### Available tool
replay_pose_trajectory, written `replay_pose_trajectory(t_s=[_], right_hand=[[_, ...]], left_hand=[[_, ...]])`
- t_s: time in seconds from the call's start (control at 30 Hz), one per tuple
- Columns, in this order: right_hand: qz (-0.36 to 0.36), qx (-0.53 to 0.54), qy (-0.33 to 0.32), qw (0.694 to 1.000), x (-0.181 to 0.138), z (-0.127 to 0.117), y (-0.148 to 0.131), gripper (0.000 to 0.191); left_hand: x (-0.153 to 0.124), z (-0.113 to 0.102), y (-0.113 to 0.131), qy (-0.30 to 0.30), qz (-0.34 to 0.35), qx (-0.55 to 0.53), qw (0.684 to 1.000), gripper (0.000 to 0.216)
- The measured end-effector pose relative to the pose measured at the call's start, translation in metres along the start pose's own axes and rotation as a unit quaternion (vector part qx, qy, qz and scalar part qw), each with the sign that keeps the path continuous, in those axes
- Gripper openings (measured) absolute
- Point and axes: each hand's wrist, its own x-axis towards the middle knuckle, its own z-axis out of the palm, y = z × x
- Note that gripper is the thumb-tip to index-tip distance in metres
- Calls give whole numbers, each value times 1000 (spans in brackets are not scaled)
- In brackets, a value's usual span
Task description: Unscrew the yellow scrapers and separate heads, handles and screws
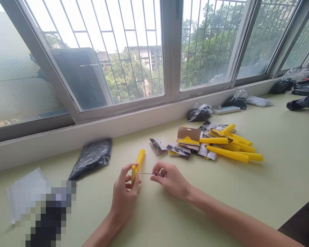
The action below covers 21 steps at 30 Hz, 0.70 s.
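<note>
Near the middle of the table, my left hand point(126, 188) is closed around the head of a yellow scraper point(140, 158). The scraper's tubular handle points up and away from me, and its flat head stands on edge between fingers and thumb. My right hand point(171, 180) is closed on a small screwdriver point(145, 173), gripping its reddish handle. The thin metal shaft runs left, and its tip meets the side of the scraper's head. Fingers partly cover the screwdriver handle.
To the right lies a pile of yellow handles point(229, 154) and printed cards, including a brown card point(187, 132). A bag of black material point(95, 156) rests at the left, near clear plastic point(28, 192). More bags point(199, 112) and a power strip point(226, 109) line the window wall.
</note>
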Motion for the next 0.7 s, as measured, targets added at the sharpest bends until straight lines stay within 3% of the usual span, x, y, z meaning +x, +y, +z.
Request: replay_pose_trajectory(t_s=[0.17,0.33,0.43,0.7], right_hand=[[6,-35,-56,998,1,-3,-1,27],[5,26,-34,999,4,-3,5,15],[27,44,-22,998,2,-2,5,18],[41,-30,-65,997,3,-17,-4,39]], left_hand=[[1,0,0,-13,20,13,1000,34],[-2,-1,6,-48,34,-11,998,35],[-3,-2,9,-69,52,-38,996,35],[-3,-3,6,-143,57,-208,966,39]])
